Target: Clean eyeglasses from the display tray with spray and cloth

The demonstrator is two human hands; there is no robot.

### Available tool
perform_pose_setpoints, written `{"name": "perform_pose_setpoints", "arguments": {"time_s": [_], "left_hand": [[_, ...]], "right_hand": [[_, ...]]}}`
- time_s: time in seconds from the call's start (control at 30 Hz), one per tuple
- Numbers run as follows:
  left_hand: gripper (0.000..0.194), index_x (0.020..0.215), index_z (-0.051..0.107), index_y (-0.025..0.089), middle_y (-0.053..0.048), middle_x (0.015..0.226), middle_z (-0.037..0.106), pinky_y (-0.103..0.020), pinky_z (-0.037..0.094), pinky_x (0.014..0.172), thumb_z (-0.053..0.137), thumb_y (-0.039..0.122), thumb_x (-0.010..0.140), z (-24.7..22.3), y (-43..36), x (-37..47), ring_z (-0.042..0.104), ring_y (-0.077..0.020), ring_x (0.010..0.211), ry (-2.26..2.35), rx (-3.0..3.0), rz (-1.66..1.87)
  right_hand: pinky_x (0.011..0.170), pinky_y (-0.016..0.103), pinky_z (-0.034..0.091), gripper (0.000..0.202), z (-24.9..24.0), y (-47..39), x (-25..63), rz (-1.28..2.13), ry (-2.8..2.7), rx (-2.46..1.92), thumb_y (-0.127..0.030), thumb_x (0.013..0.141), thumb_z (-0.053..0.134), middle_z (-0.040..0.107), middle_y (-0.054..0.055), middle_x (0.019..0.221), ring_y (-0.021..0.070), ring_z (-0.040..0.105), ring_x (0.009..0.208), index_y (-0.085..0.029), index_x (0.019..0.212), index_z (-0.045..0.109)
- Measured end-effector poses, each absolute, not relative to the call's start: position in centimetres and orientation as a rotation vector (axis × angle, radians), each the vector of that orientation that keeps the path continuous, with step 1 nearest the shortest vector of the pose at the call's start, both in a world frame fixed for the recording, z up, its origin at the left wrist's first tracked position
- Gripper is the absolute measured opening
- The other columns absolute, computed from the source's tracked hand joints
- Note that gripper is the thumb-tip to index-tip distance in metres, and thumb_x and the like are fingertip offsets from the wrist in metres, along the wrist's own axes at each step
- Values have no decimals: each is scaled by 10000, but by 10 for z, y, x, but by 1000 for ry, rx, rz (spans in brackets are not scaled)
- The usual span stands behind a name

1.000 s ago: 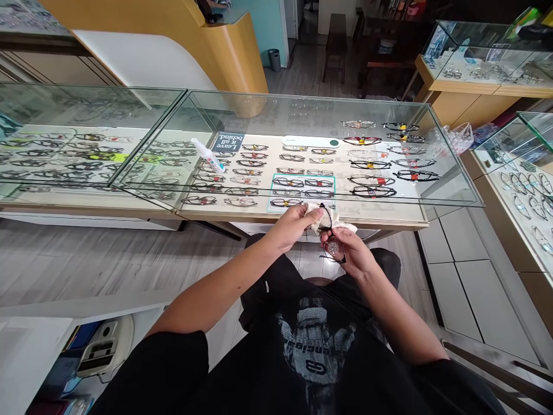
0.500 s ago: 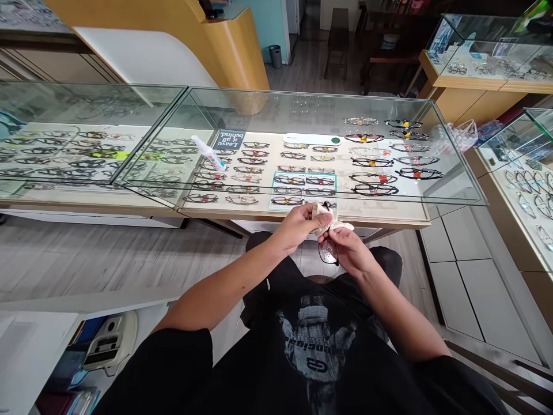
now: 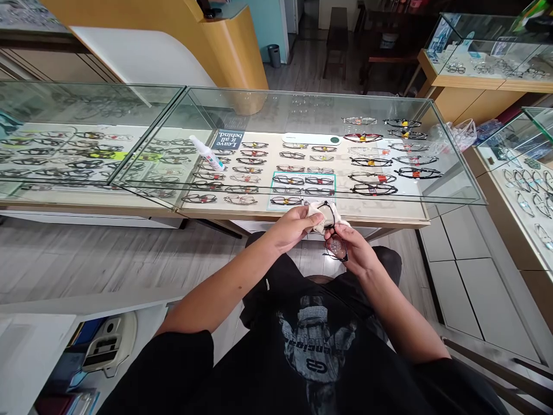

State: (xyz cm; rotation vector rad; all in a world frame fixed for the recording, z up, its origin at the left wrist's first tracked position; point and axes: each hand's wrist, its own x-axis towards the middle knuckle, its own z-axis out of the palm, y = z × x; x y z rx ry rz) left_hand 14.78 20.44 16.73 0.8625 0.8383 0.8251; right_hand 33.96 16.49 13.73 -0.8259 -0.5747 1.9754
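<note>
Just in front of the display case, my left hand (image 3: 294, 226) pinches a cream cloth (image 3: 318, 219). The cloth lies behind and around the upper lens of a dark-framed pair of glasses (image 3: 336, 246). My right hand (image 3: 352, 244) has its fingers closed on the glasses near the bridge. The lower lens hangs below the fingers, with droplets or spots on it. A white spray bottle (image 3: 207, 154) lies tilted on the glass top to the left.
A glass display case (image 3: 298, 215) with rows of eyeglasses spans the front. More cases stand at left and right (image 3: 488, 80). A white shelf unit (image 3: 38, 346) is at lower left. A dark bench (image 3: 337, 34) and grey bin (image 3: 273, 55) are farther back.
The glasses have turned, and more of the upper rim shows against the cloth. My left hand has shifted slightly left, and the lower lens has moved slightly right.
</note>
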Motion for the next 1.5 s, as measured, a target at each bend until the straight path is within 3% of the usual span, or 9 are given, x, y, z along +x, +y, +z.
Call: {"name": "perform_pose_setpoints", "arguments": {"time_s": [0.13, 0.47, 0.63, 0.8, 0.97, 1.23, 1.37, 1.5], "left_hand": [[482, 857, 699, 140, 8, 729, 672, -259, 495, 661, 1013, 436, 642, 163, 201, 159, 597, -97, 617, 814, 884, 871], [562, 775, 643, 163, 29, 575, 587, -226, 324, 413, 805, 699, 831, 155, 198, 174, 455, -64, 405, 924, 926, 1003], [558, 831, 679, 155, 5, 670, 658, -238, 463, 557, 824, 694, 815, 156, 202, 166, 573, -91, 530, 901, 901, 990], [484, 929, 721, 142, -10, 817, 706, -240, 507, 735, 945, 527, 740, 162, 200, 155, 634, -106, 729, 837, 843, 926], [458, 882, 679, 151, 21, 744, 668, -253, 480, 655, 997, 411, 678, 165, 194, 158, 582, -91, 615, 824, 927, 941], [512, 807, 645, 168, 33, 601, 563, -250, 355, 477, 832, 644, 836, 157, 194, 172, 473, -79, 469, 909, 937, 1030], [541, 774, 645, 160, 18, 626, 573, -252, 410, 541, 810, 670, 844, 156, 198, 165, 498, -87, 532, 914, 939, 1008], [491, 894, 701, 144, 8, 748, 640, -224, 470, 650, 953, 531, 727, 163, 198, 154, 561, -89, 670, 888, 891, 949]], "right_hand": [[595, 213, 505, 318, 133, 165, 333, 1995, -575, -807, -447, 737, 971, 772, 46, 838, 111, 623, 674, -178, 822, 824], [664, 246, 504, 375, 133, 159, 323, 2019, -656, -800, -482, 732, 973, 761, 69, 811, 129, 608, 711, -144, 821, 838], [577, 238, 459, 333, 137, 162, 331, 2002, -605, -835, -452, 745, 962, 762, 52, 825, 114, 590, 646, -165, 828, 815], [560, 250, 465, 299, 140, 166, 338, 1975, -585, -844, -435, 770, 940, 775, 59, 857, 127, 608, 644, -185, 827, 787], [639, 254, 511, 295, 144, 166, 334, 2011, -659, -824, -434, 766, 942, 765, 60, 832, 145, 628, 720, -170, 829, 827], [748, 287, 555, 325, 137, 160, 328, 2035, -650, -814, -462, 744, 967, 790, 65, 836, 162, 659, 754, -175, 838, 846], [672, 272, 535, 314, 132, 161, 334, 2013, -606, -842, -443, 737, 976, 791, 61, 860, 148, 649, 711, -187, 850, 832], [616, 246, 511, 314, 133, 164, 340, 1985, -589, -861, -443, 731, 978, 785, 59, 868, 136, 631, 693, -192, 846, 829]]}}
